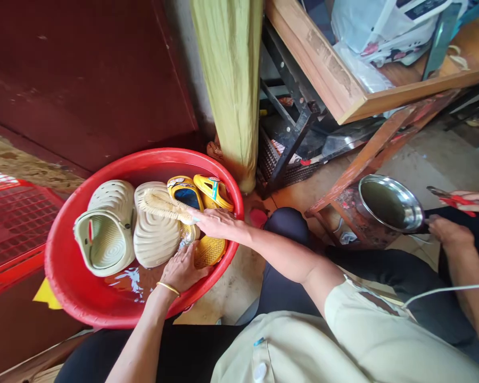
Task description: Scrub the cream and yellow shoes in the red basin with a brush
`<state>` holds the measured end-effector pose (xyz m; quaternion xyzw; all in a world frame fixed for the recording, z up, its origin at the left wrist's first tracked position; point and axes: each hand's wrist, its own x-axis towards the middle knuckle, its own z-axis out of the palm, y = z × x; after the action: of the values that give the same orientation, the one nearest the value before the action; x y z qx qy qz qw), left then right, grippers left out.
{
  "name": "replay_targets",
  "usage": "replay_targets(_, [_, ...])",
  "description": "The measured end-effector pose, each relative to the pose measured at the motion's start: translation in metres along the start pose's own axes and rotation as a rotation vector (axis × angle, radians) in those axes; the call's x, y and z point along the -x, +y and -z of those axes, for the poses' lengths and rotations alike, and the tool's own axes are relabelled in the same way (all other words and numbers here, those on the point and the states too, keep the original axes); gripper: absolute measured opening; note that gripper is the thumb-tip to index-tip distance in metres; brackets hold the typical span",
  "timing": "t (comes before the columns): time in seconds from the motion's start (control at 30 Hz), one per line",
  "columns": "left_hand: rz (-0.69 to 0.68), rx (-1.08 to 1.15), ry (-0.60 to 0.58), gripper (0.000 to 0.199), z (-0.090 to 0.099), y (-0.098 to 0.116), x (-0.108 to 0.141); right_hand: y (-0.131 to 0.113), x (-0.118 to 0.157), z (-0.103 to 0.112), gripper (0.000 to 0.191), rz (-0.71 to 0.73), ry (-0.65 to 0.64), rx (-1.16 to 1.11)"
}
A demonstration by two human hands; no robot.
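In a red basin [66, 239] with some water lie several shoes. A pale green clog [115, 250] is on the left, and a cream ribbed clog [155, 242] lies beside it with its upper facing up. Small yellow clogs [184, 192] are on the right. My right hand [219, 223] is closed round the handle end of a scrub brush [157, 204], whose pale bristles lie over the cream clog. My left hand [186, 266], with a bracelet at the wrist, grips the lower yellow shoe by its textured yellow part [211, 250]; its fingertips are partly hidden.
Another person's hands [451, 234] at the right hold a steel pan [391, 202] and red-handled pliers [459, 201]. A wooden drawer [319, 58] with plastic bags stands upper right. A red crate [19, 223] is left, and a yellow-green cloth [229, 90] hangs behind the basin.
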<state>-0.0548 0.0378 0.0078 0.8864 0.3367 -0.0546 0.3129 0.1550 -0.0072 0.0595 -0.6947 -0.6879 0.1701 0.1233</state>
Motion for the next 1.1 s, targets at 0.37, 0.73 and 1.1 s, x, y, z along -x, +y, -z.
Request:
replay_targets(0.37, [-0.020, 0.474, 0.537, 0.092, 0.069, -0.007, 0.018, 0.000, -0.010, 0.013, 0.069, -0.063, 0.210, -0.547])
replay_targets(0.73, [-0.040, 0.282, 0.813, 0.122, 0.050, 0.022, 0.009, -0.043, -0.017, 0.027, 0.081, 0.055, 0.254, -0.791])
replay_targets(1.1, [0.015, 0.150, 0.913, 0.112, 0.060, 0.010, 0.010, -0.064, -0.027, 0.026, 0.076, 0.115, 0.244, -0.668])
